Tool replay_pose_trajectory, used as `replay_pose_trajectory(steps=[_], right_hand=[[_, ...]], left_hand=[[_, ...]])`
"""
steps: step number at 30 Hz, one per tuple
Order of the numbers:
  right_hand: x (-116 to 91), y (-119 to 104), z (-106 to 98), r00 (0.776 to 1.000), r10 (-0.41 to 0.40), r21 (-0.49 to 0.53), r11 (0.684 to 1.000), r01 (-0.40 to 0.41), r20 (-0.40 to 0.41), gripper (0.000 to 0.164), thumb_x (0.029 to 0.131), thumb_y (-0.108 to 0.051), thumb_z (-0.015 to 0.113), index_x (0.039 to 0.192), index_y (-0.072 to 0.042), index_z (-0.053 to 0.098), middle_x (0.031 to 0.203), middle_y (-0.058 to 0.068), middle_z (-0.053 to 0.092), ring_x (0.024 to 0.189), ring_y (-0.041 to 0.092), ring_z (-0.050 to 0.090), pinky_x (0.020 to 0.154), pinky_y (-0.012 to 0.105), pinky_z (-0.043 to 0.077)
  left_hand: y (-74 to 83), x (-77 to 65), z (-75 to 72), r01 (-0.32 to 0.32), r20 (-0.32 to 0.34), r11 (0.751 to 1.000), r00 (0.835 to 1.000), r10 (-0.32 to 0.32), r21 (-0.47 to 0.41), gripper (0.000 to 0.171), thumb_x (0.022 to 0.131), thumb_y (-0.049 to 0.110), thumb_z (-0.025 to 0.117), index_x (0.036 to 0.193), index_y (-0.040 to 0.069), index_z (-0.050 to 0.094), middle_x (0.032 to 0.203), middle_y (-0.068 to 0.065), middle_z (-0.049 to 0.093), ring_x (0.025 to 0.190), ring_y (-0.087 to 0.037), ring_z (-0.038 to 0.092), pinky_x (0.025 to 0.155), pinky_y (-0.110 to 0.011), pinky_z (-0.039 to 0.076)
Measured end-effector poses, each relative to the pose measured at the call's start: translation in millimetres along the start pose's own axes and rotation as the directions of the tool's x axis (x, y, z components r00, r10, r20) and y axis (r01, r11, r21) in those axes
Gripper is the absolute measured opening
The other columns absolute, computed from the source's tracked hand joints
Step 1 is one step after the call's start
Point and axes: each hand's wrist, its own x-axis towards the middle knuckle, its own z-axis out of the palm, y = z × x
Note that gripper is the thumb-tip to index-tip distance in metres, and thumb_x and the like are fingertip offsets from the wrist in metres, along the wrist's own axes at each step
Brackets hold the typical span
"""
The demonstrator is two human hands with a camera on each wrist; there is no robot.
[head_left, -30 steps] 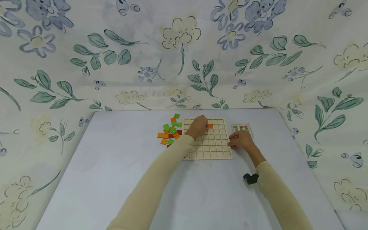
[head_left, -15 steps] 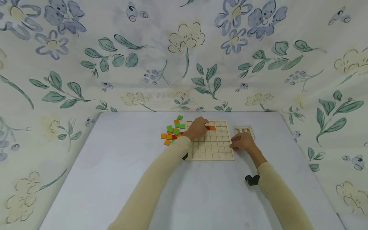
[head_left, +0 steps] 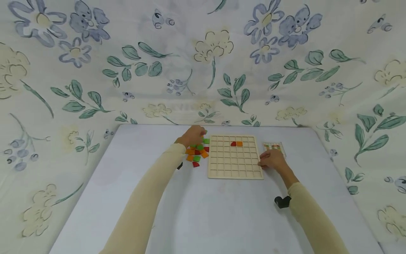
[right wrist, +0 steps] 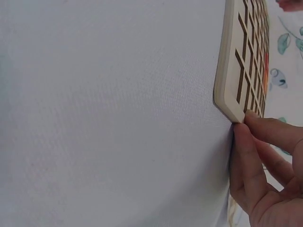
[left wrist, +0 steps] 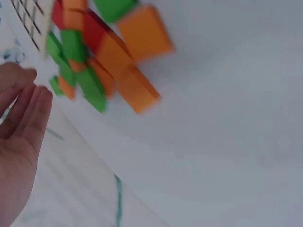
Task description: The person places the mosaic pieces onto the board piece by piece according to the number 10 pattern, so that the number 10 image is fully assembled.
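A pale wooden grid board (head_left: 235, 167) lies on the white table. A red piece (head_left: 233, 144) with a rounded side and an orange square tile (head_left: 239, 144) sit side by side in its upper cells. Left of the board, my left hand (head_left: 192, 135) is over the far part of a heap of green, orange and red tiles (head_left: 196, 158). In the left wrist view, my left hand (left wrist: 21, 137) has nearly straight fingers, with nothing visible between thumb and fingers. My right hand (right wrist: 274, 175) pinches the board's edge near a corner, thumb on top.
A small card printed with a coloured pattern (head_left: 268, 145) lies beyond my right hand, partly covered by it. A black wrist device (head_left: 282, 202) sticks out from the right sleeve. Floral cloth (head_left: 177, 106) rises behind the table's far edge.
My left hand has left the board and moved left to the tile heap. The red piece now shows beside the orange tile. The right hand stays at the board's edge; the head view shifts slightly.
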Motion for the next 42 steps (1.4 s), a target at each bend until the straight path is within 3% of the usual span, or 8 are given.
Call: replay_pose_trajectory(steps=[5, 12, 22, 30, 34, 42], right_hand=[[-2, 1, -2, 1.0, -0.009, -0.009, 1.0, 0.009, -0.008, 0.036, 0.078, -0.009, 0.08, 0.108, 0.006, 0.067, 0.088, 0.014, 0.072, 0.063, 0.014, 0.068, 0.062, 0.027, 0.052], [-4, -4, 1, 1.0, -0.022, -0.033, 0.999, 0.022, -0.01, 0.035, 0.079, -0.009, 0.079, 0.108, 0.007, 0.066, 0.083, 0.012, 0.072, 0.063, 0.015, 0.068, 0.064, 0.029, 0.053], [-4, -3, 2, 1.0, 0.006, 0.02, 1.0, -0.006, 0.002, 0.034, 0.077, -0.006, 0.079, 0.105, 0.006, 0.066, 0.085, 0.013, 0.072, 0.063, 0.014, 0.068, 0.059, 0.026, 0.052], [-4, -2, 1, 1.0, -0.007, -0.002, 1.0, 0.007, -0.011, 0.034, 0.077, -0.007, 0.08, 0.105, 0.006, 0.067, 0.084, 0.013, 0.072, 0.062, 0.014, 0.068, 0.058, 0.025, 0.051], [-4, -2, 1, 1.0, -0.01, 0.011, 1.0, 0.01, -0.015, 0.034, 0.077, -0.006, 0.08, 0.105, 0.007, 0.066, 0.084, 0.014, 0.072, 0.062, 0.014, 0.068, 0.057, 0.025, 0.051], [-2, -2, 1, 1.0, 0.003, 0.046, 0.999, -0.002, -0.006, 0.033, 0.077, -0.003, 0.079, 0.105, 0.008, 0.065, 0.085, 0.015, 0.071, 0.061, 0.014, 0.068, 0.057, 0.025, 0.053]], left_hand=[[-23.5, -15.1, -0.7, 0.042, 0.081, 0.999, 0.996, -0.042, 0.003, 0.039, 0.09, 0.006, 0.067, 0.128, -0.001, 0.061, 0.124, -0.015, 0.059, 0.113, -0.029, 0.053, 0.101, -0.039, 0.043], [-47.3, -27.0, 7.5, 0.079, 0.062, 0.995, 0.995, -0.076, -0.056, 0.037, 0.09, 0.011, 0.07, 0.125, 0.001, 0.062, 0.118, -0.011, 0.061, 0.107, -0.026, 0.055, 0.101, -0.038, 0.044], [-50.8, -22.5, 16.7, 0.007, 0.04, 1.0, 0.999, -0.005, -0.027, 0.03, 0.09, 0.011, 0.071, 0.118, 0.002, 0.068, 0.114, -0.009, 0.063, 0.102, -0.024, 0.055, 0.099, -0.035, 0.046], [-45.5, -20.8, 17.3, 0.015, 0.041, 1.0, 0.999, -0.015, 0.002, 0.025, 0.09, 0.013, 0.071, 0.113, 0.004, 0.071, 0.106, -0.008, 0.061, 0.098, -0.024, 0.053, 0.095, -0.034, 0.047], [-44.6, -20.1, 19.3, 0.024, 0.028, 0.999, 0.999, -0.023, -0.022, 0.027, 0.088, 0.011, 0.072, 0.113, 0.002, 0.071, 0.105, -0.008, 0.061, 0.097, -0.025, 0.053, 0.093, -0.034, 0.047], [-37.6, -17.0, 23.9, -0.048, -0.046, 0.995, 0.998, 0.044, -0.085, 0.028, 0.084, 0.007, 0.073, 0.111, -0.001, 0.07, 0.104, -0.009, 0.062, 0.093, -0.023, 0.055, 0.089, -0.035, 0.049]])
